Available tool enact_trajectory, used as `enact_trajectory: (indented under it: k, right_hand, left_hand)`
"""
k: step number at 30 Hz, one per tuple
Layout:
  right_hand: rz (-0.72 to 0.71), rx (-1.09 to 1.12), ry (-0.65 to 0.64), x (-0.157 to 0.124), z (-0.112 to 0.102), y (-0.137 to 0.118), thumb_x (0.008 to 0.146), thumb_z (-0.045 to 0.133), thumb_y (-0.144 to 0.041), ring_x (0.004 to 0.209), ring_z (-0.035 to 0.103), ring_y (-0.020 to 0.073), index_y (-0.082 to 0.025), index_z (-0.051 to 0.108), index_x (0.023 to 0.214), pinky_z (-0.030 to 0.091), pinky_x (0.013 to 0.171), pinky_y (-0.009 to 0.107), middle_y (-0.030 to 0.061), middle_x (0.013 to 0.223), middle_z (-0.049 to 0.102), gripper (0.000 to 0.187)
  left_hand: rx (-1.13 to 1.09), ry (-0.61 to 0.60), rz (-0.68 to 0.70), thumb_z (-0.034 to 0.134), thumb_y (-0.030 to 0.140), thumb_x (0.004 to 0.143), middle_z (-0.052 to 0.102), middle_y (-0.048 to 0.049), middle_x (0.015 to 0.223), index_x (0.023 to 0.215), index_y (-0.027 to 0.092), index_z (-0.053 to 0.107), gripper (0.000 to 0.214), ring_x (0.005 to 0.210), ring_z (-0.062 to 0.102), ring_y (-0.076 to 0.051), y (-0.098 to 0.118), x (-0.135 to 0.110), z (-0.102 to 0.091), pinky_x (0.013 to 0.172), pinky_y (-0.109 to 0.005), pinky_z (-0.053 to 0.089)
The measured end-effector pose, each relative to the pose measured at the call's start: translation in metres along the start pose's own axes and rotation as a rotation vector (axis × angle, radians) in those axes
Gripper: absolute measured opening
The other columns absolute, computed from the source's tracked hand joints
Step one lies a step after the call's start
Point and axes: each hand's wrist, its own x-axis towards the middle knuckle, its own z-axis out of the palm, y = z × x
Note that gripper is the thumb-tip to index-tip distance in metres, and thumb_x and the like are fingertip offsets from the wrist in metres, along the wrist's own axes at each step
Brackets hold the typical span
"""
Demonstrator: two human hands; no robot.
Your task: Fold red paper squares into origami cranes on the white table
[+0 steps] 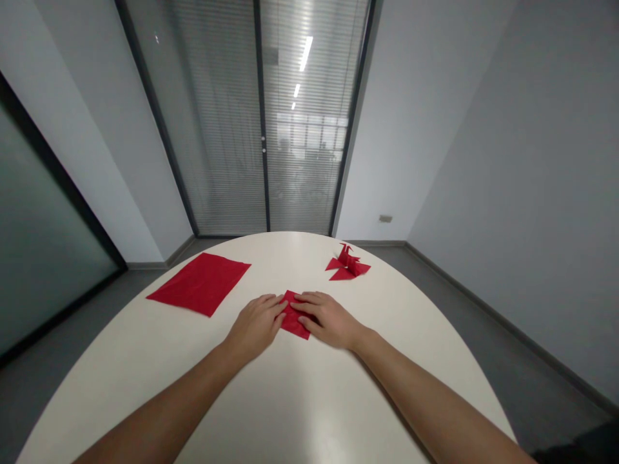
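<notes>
A small folded square of red paper lies on the white table between my two hands, one corner pointing away from me. My left hand is open at its left edge, fingertips and thumb touching the paper. From the right, my right hand reaches over it, open, with fingers stretched out and resting on the upper part; the thumb lies lower down. The fingers partly cover the paper, so its exact folds cannot be made out.
A larger flat sheet of red paper lies at the left of the round white table. Near the far right edge stands a folded red paper crane. Beyond the table are a glass door with blinds and grey walls.
</notes>
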Motion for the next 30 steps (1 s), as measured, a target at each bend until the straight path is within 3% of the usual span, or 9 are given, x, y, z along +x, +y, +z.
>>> enact_trajectory:
  k: [7, 14, 25, 30]
  right_hand:
    - [0.059, 0.011, 0.108, 0.002, -0.003, -0.002, 0.091, 0.059, -0.015, 0.106, 0.063, 0.0228, -0.022, 0.066, 0.119, 0.048, 0.094, 0.040, 0.0069, 0.114, 0.072, 0.030]
    - [0.072, -0.028, 0.205, 0.002, -0.004, 0.000, 0.097, 0.056, -0.019, 0.094, 0.064, 0.0217, -0.022, 0.069, 0.107, 0.046, 0.088, 0.038, 0.0056, 0.099, 0.074, 0.017]
    - [0.030, 0.048, 0.338, 0.002, -0.007, -0.001, 0.093, 0.066, -0.028, 0.083, 0.068, 0.0200, -0.023, 0.072, 0.097, 0.046, 0.085, 0.036, 0.0028, 0.089, 0.077, 0.009]
    - [0.140, 0.161, 0.358, 0.002, -0.005, -0.003, 0.096, 0.060, -0.029, 0.087, 0.069, 0.0203, -0.024, 0.070, 0.100, 0.049, 0.085, 0.036, 0.0038, 0.094, 0.076, 0.012]
  left_hand:
    - [-0.021, -0.011, -0.019, 0.047, 0.015, 0.097, 0.076, -0.0064, 0.109, 0.116, 0.020, 0.069, 0.030, 0.098, 0.069, -0.023, 0.007, 0.000, -0.015, 0.088, -0.038, 0.053]
    - [-0.038, 0.007, -0.072, 0.047, 0.022, 0.098, 0.076, -0.0059, 0.101, 0.112, 0.021, 0.070, 0.027, 0.091, 0.070, -0.022, 0.008, -0.001, -0.018, 0.084, -0.036, 0.053]
    - [-0.008, 0.056, -0.093, 0.048, 0.022, 0.097, 0.076, -0.0048, 0.097, 0.107, 0.022, 0.071, 0.025, 0.089, 0.069, -0.023, 0.009, 0.001, -0.018, 0.082, -0.036, 0.051]
    - [-0.029, 0.059, -0.100, 0.047, 0.022, 0.098, 0.075, -0.0046, 0.094, 0.105, 0.022, 0.070, 0.024, 0.087, 0.069, -0.022, 0.008, 0.000, -0.017, 0.080, -0.034, 0.052]
